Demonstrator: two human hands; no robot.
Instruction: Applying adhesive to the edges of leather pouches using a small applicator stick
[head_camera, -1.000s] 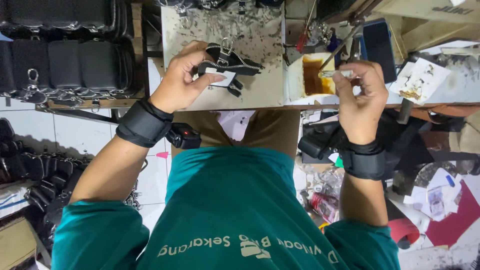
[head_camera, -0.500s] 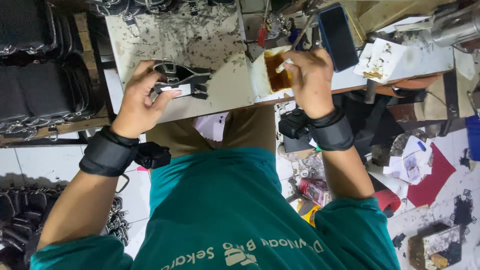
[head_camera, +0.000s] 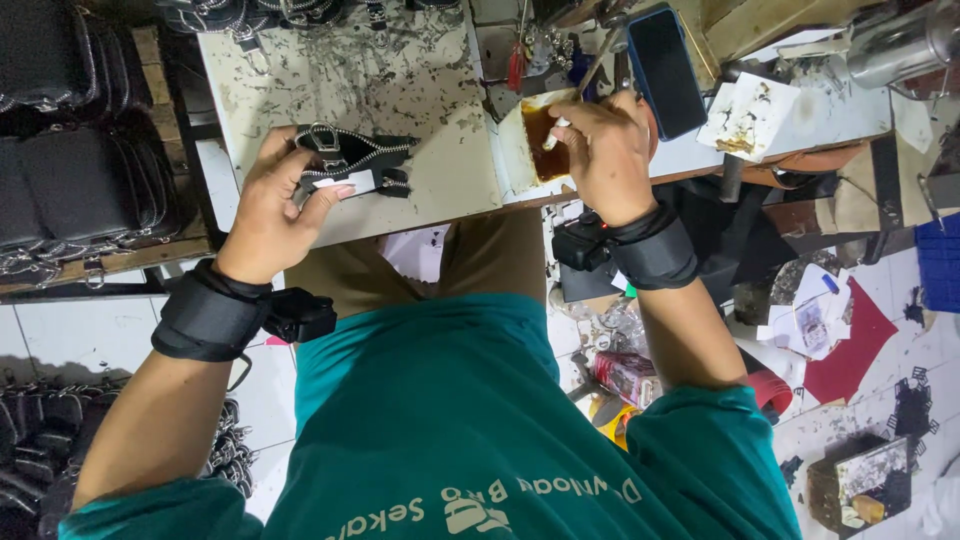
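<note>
Left hand pinches a soft, floppy black zipper pouch; best held at its stiff edge. Right hand pinches a small stick over the glue tray.

Pouch: small black leather-like pouch, matt, with a shiny metal zip and ring.
Worktop: pale worktop, rough, flecked with dark stains.
Tray: white tray holding glossy brown glue.
Phone: dark glossy glass-faced phone.
Wrist bands: black matt cloth wrist bands.
</note>
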